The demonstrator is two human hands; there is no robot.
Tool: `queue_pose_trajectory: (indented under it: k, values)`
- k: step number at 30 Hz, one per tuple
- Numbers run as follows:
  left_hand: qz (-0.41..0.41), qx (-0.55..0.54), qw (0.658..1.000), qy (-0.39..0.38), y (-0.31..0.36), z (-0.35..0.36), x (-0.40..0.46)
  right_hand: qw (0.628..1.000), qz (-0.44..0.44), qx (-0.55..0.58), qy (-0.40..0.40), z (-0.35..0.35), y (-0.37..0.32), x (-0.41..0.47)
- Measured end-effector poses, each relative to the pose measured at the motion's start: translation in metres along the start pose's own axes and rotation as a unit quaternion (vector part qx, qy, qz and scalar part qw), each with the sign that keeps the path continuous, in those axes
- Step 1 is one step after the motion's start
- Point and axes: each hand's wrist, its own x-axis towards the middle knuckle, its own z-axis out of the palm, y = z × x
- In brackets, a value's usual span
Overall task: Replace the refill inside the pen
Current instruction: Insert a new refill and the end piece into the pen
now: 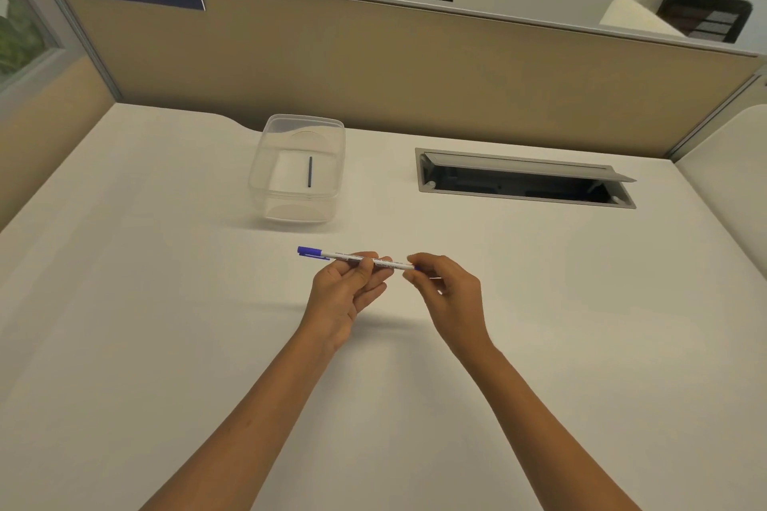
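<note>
There is a single view, from a wide-angle camera worn on the head. It looks forward and steeply down over a white desk (166, 303), with both forearms entering from the bottom edge. The grip on the pen (357, 258) sits near frame centre, fairly close to the lens. Beyond the grip lie a clear plastic container (296, 170) and a cable hatch (525, 178); farther still, the tan partition (415, 66) bends with the lens.
</note>
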Motion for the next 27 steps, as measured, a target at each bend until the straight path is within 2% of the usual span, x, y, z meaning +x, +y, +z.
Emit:
queue_pose_trajectory:
  k: [3, 6, 8, 11, 14, 19, 23, 25, 27]
  values:
    - [-0.025, 0.015, 1.000, -0.011, -0.003, -0.005, 0.001, 1.000, 0.011, 0.007, 0.000, -0.002, 0.003, -0.001]
    - [-0.070, 0.049, 0.996, -0.030, -0.005, -0.020, 0.002, 0.995, 0.076, 0.071, 0.006, -0.004, 0.008, -0.002]
    - [-0.089, 0.053, 0.995, -0.010, -0.005, -0.032, 0.002, 0.986, 0.120, 0.115, 0.010, -0.006, 0.013, -0.002]
    - [-0.051, 0.060, 0.995, 0.056, 0.000, -0.050, 0.005, 0.974, 0.171, 0.147, 0.007, -0.009, 0.022, 0.001]
    - [0.025, 0.162, 0.983, 0.081, 0.006, -0.063, 0.011, 0.966, 0.207, 0.158, -0.001, -0.011, 0.032, 0.001]
    - [0.083, 0.342, 0.934, 0.064, 0.008, -0.065, 0.026, 0.961, 0.230, 0.155, -0.014, -0.007, 0.046, 0.005]
    - [0.120, 0.437, 0.887, 0.089, 0.002, -0.067, 0.037, 0.974, 0.210, 0.083, -0.017, 0.000, 0.057, 0.011]
    - [0.161, 0.491, 0.851, 0.095, -0.002, -0.067, 0.041, 0.985, 0.173, 0.003, -0.027, 0.005, 0.062, 0.015]
    - [0.207, 0.559, 0.797, 0.101, -0.008, -0.066, 0.046, 0.987, 0.128, -0.089, -0.028, 0.010, 0.068, 0.018]
